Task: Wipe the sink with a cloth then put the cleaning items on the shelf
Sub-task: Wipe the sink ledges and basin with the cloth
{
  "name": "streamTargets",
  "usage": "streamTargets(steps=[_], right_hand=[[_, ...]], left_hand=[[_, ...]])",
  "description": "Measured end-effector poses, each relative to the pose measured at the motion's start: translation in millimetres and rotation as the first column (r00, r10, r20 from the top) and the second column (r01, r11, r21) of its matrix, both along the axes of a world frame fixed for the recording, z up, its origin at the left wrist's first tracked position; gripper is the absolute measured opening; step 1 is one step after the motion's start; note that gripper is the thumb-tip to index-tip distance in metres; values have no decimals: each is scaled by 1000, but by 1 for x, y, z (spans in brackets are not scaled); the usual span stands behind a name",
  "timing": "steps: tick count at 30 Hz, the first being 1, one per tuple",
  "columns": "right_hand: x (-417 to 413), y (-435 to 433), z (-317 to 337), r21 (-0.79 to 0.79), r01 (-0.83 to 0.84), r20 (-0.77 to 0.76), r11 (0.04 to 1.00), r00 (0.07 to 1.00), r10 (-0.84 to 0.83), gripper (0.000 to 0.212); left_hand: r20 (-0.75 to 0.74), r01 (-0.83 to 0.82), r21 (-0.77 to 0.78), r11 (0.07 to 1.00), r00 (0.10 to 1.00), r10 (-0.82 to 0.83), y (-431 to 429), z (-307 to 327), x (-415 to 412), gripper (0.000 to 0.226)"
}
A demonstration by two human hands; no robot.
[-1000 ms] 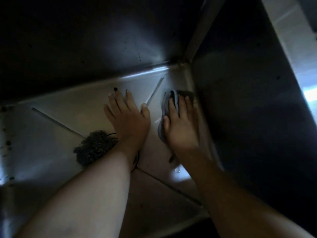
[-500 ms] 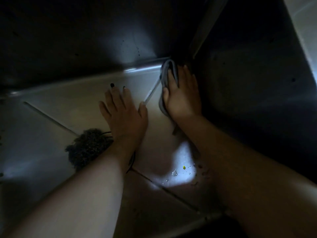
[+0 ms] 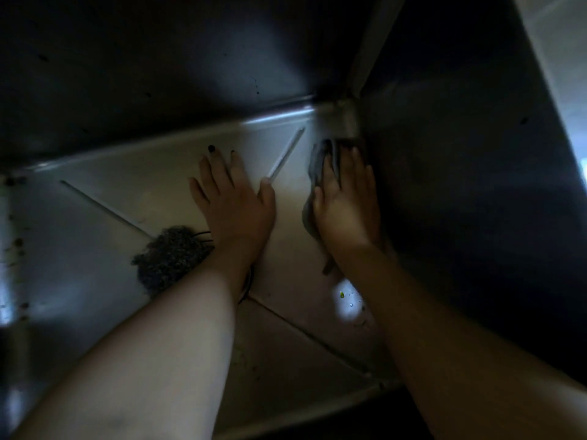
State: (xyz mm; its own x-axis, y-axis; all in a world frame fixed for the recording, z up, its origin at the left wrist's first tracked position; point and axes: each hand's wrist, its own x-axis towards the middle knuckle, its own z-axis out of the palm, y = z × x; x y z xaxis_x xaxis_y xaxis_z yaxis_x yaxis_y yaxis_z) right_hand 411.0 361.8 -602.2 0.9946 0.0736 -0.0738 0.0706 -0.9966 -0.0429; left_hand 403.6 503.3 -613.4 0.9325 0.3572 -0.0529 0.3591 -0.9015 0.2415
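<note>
I look down into a deep steel sink in dim light. My right hand lies flat on a grey cloth and presses it onto the sink floor, close to the far right corner and the right wall. Only the cloth's far and left edges show around my fingers. My left hand rests flat on the sink floor with its fingers spread, holding nothing. A dark scouring pad lies on the floor just left of my left wrist, over the drain.
Dark sink walls rise at the back and the right. A few water drops glint on the floor beneath my right forearm. Brown specks dot the sink's left edge. A pale counter edge runs at the upper right.
My right hand pushed the cloth up into the far corner, then drew it back toward me along the right wall. My left hand has stayed flat in place.
</note>
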Motion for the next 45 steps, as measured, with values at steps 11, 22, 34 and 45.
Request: streamTargets(steps=[11, 22, 34, 45], right_hand=[[-24, -8, 2, 46, -14, 47, 999, 999, 12, 57], [59, 10, 8, 64, -92, -15, 994, 996, 93, 57], [-37, -12, 1, 75, -20, 58, 997, 998, 15, 55], [20, 4, -1, 108, -28, 78, 994, 997, 19, 60]], left_hand=[[-27, 7, -21, 1000, 1000, -8, 1, 3, 1, 67], [-30, 15, -20, 1000, 999, -16, 2, 0, 0, 68], [-39, 26, -46, 999, 999, -28, 3, 4, -1, 68], [-40, 16, -47, 999, 999, -18, 3, 2, -1, 73]])
